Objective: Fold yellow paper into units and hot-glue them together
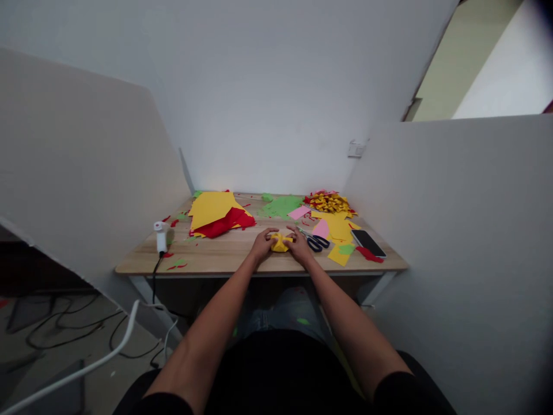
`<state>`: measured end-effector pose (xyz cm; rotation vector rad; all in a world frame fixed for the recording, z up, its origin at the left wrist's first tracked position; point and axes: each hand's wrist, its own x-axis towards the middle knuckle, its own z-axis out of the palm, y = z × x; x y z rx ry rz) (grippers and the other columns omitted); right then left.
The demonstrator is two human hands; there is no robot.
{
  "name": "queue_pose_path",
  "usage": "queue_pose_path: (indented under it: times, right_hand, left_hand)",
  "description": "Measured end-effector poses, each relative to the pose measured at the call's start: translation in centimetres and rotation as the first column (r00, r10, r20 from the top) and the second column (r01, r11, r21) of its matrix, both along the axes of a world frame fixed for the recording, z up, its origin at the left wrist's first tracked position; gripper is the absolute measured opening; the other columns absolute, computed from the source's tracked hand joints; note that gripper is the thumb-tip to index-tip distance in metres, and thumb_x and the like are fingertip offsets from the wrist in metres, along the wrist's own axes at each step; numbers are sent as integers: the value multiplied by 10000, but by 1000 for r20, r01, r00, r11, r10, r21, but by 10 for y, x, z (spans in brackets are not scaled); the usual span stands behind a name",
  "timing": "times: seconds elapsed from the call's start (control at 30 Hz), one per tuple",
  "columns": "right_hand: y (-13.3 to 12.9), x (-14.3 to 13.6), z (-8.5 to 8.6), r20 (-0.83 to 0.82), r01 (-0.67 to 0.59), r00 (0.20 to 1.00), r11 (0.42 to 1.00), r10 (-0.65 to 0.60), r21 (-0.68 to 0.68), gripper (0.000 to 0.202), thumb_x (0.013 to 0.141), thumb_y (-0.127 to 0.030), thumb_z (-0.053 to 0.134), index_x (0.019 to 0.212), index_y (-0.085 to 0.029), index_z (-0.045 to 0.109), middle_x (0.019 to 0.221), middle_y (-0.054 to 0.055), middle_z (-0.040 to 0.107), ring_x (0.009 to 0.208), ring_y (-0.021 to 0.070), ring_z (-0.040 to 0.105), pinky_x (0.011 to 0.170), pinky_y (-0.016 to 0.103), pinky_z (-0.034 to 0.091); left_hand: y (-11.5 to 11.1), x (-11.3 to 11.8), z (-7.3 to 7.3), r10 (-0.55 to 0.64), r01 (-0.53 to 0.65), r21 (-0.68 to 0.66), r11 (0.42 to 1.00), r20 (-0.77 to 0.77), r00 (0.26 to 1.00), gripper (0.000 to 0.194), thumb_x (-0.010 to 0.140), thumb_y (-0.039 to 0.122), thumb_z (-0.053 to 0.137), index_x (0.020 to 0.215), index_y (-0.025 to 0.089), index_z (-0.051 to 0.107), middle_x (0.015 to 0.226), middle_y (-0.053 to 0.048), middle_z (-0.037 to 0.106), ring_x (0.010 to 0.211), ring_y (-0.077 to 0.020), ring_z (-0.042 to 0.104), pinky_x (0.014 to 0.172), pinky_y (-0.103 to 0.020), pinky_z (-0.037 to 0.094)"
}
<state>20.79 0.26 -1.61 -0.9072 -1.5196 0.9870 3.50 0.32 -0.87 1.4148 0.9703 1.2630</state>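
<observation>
A small folded piece of yellow paper (280,243) is held between my two hands, just above the table's front part. My left hand (262,245) grips its left side with thumb and fingers. On the other side my right hand (299,244) pinches the right end. Scissors with dark handles (318,242) lie right beside my right hand, their blades partly hidden behind it. The exact shape of the fold is too small to make out.
Yellow sheets (211,210) and red paper (227,223) lie at the left, green paper (283,206) behind. A heap of folded yellow pieces (330,203) sits back right. A phone (368,243) rests at right; a white device (161,237) with a cable stands left. Partitions flank the wooden table (207,256).
</observation>
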Motion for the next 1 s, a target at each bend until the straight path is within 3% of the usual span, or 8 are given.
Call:
queue_pose_path:
  times: [0.2, 0.47, 0.77, 1.0]
  right_hand:
    - [-2, -3, 0, 29, -50, 998, 999, 49, 20, 308, 961, -358, 623, 1193, -157, 593, 983, 30, 644, 760, 133, 626, 689, 306, 559]
    - [-9, -8, 2, 71, -107, 992, 994, 105, 22, 327, 962, -363, 621, 1216, -160, 581, 950, 20, 638, 719, 122, 611, 663, 292, 549]
    - [-6, -7, 1, 56, -70, 996, 997, 71, -9, 312, 963, -370, 616, 1190, -159, 585, 954, 22, 633, 723, 122, 607, 652, 285, 544]
    - [-5, -4, 0, 39, -12, 999, 1000, 12, -4, 314, 962, -362, 620, 1200, -160, 587, 976, 29, 640, 752, 131, 621, 673, 297, 554]
  left_hand:
    - [1, -1, 0, 18, -18, 33, 999, 7, 1000, 310, 934, 328, 643, 1184, 145, 627, 1182, -89, 653, 1019, -209, 655, 878, -419, 571]
    - [4, -3, -7, 124, -124, 19, 992, 35, 992, 281, 940, 341, 633, 1133, 136, 631, 1094, -73, 662, 929, -182, 659, 808, -377, 581]
    - [5, -8, -1, 188, -194, 22, 981, 153, 970, 288, 940, 333, 633, 1153, 139, 624, 1123, -79, 655, 963, -191, 656, 829, -389, 579]
    - [-2, -9, 4, 195, -199, 1, 980, 207, 959, 319, 946, 343, 627, 1193, 142, 610, 1050, -63, 673, 859, -164, 668, 773, -355, 585]
